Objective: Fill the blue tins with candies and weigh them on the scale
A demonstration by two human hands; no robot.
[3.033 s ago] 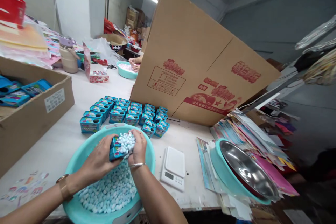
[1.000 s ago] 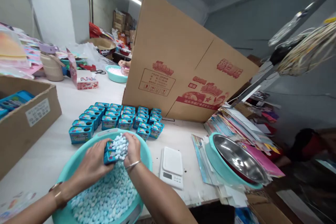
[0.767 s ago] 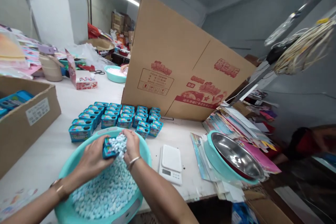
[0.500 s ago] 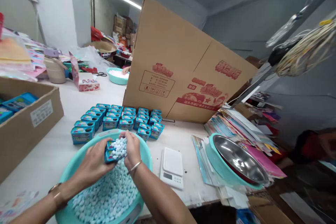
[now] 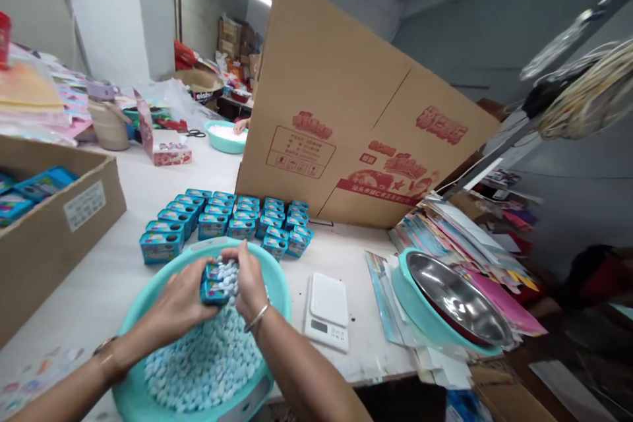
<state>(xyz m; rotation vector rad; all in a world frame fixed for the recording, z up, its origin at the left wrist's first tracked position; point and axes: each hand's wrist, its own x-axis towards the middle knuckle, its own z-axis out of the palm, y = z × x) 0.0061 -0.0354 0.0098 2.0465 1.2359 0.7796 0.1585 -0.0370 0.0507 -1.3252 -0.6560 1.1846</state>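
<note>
A turquoise basin [image 5: 277, 283] full of pale blue and white candies [image 5: 202, 362] sits at the table's near edge. Over it my left hand [image 5: 180, 306] grips a small blue tin [image 5: 213, 289] heaped with candies. My right hand [image 5: 250, 283] is curled against the tin's far side, cupping the candy pile on top. Behind the basin, several matching blue tins [image 5: 227, 219] stand in rows on the table.
A white digital scale [image 5: 327, 311] lies right of the basin. A steel bowl in a turquoise basin [image 5: 457, 310] rests on printed sheets at right. A large cardboard box [image 5: 361, 119] stands behind; an open carton [image 5: 54, 224] at left. Another person's hand [image 5: 241, 125] is at a far basin.
My hands stay over the basin with the tin; the candy heap on it has become lower as my right hand presses closer. The camera shifted slightly.
</note>
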